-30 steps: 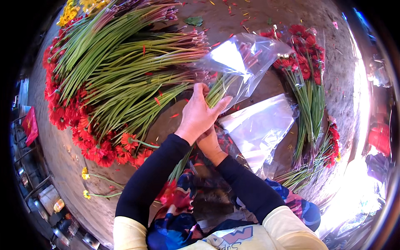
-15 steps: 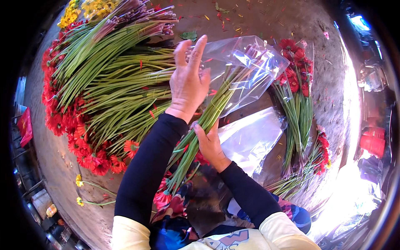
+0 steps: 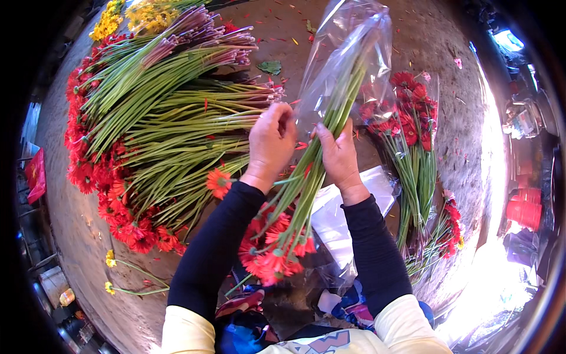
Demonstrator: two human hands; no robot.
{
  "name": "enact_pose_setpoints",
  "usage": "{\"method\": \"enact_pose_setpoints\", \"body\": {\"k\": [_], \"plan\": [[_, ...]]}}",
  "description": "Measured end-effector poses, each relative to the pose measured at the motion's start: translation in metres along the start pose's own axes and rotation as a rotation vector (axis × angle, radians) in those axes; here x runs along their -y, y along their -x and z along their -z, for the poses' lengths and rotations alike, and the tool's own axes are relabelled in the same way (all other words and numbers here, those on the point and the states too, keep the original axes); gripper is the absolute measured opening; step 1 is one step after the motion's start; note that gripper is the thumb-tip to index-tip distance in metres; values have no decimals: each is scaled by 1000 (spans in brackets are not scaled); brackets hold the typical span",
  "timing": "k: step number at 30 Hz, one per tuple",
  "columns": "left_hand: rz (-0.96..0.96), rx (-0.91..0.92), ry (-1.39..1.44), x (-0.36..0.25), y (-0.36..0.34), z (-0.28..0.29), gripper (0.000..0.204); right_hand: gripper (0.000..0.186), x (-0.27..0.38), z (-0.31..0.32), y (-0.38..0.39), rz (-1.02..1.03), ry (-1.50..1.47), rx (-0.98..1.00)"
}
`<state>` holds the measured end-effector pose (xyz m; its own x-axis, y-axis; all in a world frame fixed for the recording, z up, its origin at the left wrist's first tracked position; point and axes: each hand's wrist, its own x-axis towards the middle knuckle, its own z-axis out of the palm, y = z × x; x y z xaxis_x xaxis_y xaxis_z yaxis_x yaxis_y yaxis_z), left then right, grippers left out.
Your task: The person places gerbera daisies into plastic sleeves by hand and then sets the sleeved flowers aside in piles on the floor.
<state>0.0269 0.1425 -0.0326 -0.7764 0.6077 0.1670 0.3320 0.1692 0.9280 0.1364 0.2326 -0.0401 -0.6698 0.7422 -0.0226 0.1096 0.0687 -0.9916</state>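
My right hand (image 3: 339, 156) is wrapped round the green stems of a bunch of red gerberas (image 3: 321, 165). The bunch is tilted, its flower heads hanging toward my lap and its stem ends pointing away from me. A clear plastic sleeve (image 3: 315, 74) covers the stem ends beyond my right hand. Just left of the stems, my left hand (image 3: 272, 141) is closed with curled fingers close to the sleeve's edge. Whether anything is pinched in them is hidden. One orange-red gerbera (image 3: 219, 183) shows beside my left wrist.
A large pile of red gerberas (image 3: 188, 130) lies on the left, stems pointing right. Yellow flowers (image 3: 150, 16) sit at the far left. To the right lie sleeved red gerberas (image 3: 415, 118) and flat clear sleeves (image 3: 348, 218). Two loose yellow flowers (image 3: 110, 258) lie near left.
The bunch and its sleeve have swung more upright and moved away from me. My left hand has come down and its raised fingers have curled. My right hand has moved up and right with the stems.
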Motion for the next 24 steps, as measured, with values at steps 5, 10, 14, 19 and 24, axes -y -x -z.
{"method": "enact_pose_setpoints", "body": {"k": [5, 10, 14, 19, 24], "plan": [[-433, -439, -364, -5, -9, 5, 61, 30, -15, 4, 9, 75, 332, 23], [-430, -554, -44, -26, -27, 20, 52, 48, -1, -9, 22, 6, 495, 137], [-582, -279, -175, -12, -7, 19, 13, 53, -3, -12, 24, -48, 587, 213], [-670, -47, -154, 6, 42, 23, 32, 58, -4, -16, 25, -42, 624, 220], [-523, -205, -537, -8, 19, 37, 47, 60, 3, -20, 29, -13, 662, 177]]}}
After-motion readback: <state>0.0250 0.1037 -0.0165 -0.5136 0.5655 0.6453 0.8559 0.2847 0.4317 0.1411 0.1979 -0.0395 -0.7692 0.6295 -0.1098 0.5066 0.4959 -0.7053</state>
